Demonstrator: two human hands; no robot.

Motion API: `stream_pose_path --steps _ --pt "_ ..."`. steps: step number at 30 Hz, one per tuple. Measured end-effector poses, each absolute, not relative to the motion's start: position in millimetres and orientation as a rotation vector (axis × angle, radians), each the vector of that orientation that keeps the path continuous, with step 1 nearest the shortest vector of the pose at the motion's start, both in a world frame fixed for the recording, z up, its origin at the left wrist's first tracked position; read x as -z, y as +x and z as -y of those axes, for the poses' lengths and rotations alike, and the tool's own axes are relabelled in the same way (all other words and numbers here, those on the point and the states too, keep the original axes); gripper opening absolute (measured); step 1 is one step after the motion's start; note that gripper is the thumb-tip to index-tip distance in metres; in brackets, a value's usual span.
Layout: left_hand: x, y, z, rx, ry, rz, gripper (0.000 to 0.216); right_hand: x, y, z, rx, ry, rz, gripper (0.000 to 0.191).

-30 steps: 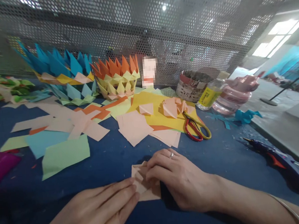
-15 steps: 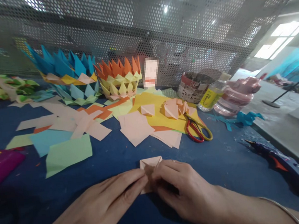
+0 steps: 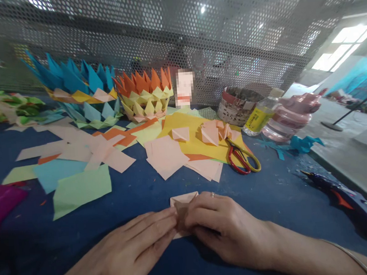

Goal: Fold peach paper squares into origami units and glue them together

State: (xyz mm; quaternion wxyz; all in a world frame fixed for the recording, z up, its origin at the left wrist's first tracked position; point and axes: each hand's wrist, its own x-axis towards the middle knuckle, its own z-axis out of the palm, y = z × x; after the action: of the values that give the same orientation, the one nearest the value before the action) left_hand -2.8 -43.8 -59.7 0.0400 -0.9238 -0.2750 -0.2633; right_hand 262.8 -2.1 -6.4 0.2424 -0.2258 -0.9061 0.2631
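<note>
A small folded piece of pale pink paper (image 3: 182, 200) lies on the blue tabletop close in front of me, its top edge and a lower corner showing between my hands. My left hand (image 3: 128, 247) has its fingers straight and close together, their tips holding the paper's left side; the thumb is hidden. On the right side, my right hand (image 3: 224, 225) has its fingers bent and closed on the paper, covering much of it. Beyond my hands is a stack of pink paper squares (image 3: 166, 158). More folded pink pieces (image 3: 211, 132) rest on yellow paper (image 3: 170, 126).
Red-and-yellow-handled scissors (image 3: 244, 158) lie beyond my right hand. At right is a glue gun (image 3: 344, 199). Folded paper crowns (image 3: 93, 81), a newspaper-covered pot (image 3: 236, 108), a clear bottle (image 3: 258, 116) and a pink bottle (image 3: 284, 123) stand behind. Loose green paper (image 3: 82, 192) lies left.
My left fingers have shifted slightly on the paper, and my right hand has turned a little. The paper stays in nearly the same place; the view has moved slightly.
</note>
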Motion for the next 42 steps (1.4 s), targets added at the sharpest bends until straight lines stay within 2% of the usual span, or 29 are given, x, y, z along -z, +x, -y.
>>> stream_pose_path --steps 9,18,29,33,42 --pt "59 -3 43 0.799 -2.853 0.837 0.081 4 268 -7 -0.698 -0.494 2.585 0.024" --pt "56 -6 36 0.741 -2.836 0.747 0.069 5 272 -7 -0.42 -0.387 2.705 0.028" --pt "51 -4 30 0.595 -2.722 0.554 0.054 1 271 -6 -0.289 -0.357 2.746 0.027" --pt "47 -1 29 0.621 -2.74 0.577 0.05 4 273 -4 -0.169 -0.283 2.772 0.028" --pt "53 0 31 0.628 -2.777 0.633 0.043 7 272 4 -0.115 -0.354 2.866 0.03"
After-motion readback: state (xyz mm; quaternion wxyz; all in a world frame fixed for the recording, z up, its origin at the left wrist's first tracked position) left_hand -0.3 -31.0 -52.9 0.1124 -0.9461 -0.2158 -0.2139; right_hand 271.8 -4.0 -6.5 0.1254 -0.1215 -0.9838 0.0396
